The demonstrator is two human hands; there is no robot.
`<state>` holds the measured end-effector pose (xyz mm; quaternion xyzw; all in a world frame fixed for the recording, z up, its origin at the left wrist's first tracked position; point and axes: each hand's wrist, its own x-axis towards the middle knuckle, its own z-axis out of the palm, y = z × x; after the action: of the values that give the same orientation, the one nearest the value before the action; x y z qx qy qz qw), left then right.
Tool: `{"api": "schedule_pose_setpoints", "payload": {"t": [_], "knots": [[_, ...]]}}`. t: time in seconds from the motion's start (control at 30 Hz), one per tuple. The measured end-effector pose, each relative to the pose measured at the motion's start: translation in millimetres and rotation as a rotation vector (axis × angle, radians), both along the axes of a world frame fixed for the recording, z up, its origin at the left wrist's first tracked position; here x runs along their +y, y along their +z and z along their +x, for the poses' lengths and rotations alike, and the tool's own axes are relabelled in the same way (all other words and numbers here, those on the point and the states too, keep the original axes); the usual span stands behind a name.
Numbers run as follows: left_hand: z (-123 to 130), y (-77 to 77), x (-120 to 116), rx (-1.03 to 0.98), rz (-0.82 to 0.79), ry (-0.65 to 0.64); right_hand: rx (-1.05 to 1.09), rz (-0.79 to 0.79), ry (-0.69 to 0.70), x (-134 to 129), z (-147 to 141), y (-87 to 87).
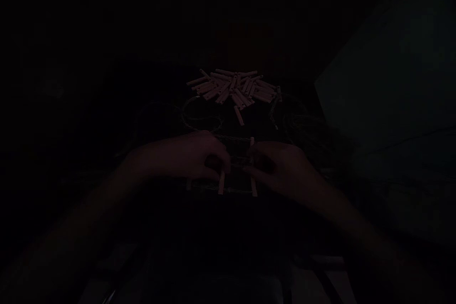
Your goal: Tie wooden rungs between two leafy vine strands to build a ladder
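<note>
Sticks (221, 186) lay crosswise on cord (235, 138) at six o'clock, three that we could make out; the pile (231, 86) at twelve lay loose, so we judged only a small share placed. Our left hand (194, 156) at eight pinched the middle stick (222, 181); our right hand (283, 161) at four was narrow at the rightmost stick (253, 187), its grip too dark to tell

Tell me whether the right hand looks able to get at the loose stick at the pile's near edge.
Probably yes: nothing seems to lie on that loose stick, and only a thin cord appears between; but the right hand looks busy at a rung.
</note>
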<state>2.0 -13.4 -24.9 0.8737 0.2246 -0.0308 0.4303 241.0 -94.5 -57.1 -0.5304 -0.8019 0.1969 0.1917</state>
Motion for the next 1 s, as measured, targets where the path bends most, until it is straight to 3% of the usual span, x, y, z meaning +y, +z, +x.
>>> {"api": "schedule_pose_setpoints", "payload": {"t": [0.13,0.27,0.4,0.5,0.73,1.0], "knots": [[-1.7,-1.3,0.1,-0.011,-0.036,-0.006,-0.003,-0.005,0.000,-0.5,-0.6,1.7],[-0.6,6.9,-3.3,-0.011,-0.009,0.020,-0.025,0.000,-0.006,-1.2,-0.4,1.3],[3.5,15.2,-6.4,0.006,0.122,0.152,-0.024,-0.010,-0.006,-1.4,-0.5,0.6],[5.0,11.9,-5.2,0.050,0.235,0.224,-0.004,-0.002,0.000,-1.5,-0.8,0.5],[2.8,-1.3,-3.4,0.081,0.364,0.151,-0.014,0.007,-0.007,-1.8,-1.1,0.5],[1.7,-0.1,-5.2,0.062,0.302,0.129,-0.034,0.018,-0.003,-1.8,0.0,-0.4]]}}
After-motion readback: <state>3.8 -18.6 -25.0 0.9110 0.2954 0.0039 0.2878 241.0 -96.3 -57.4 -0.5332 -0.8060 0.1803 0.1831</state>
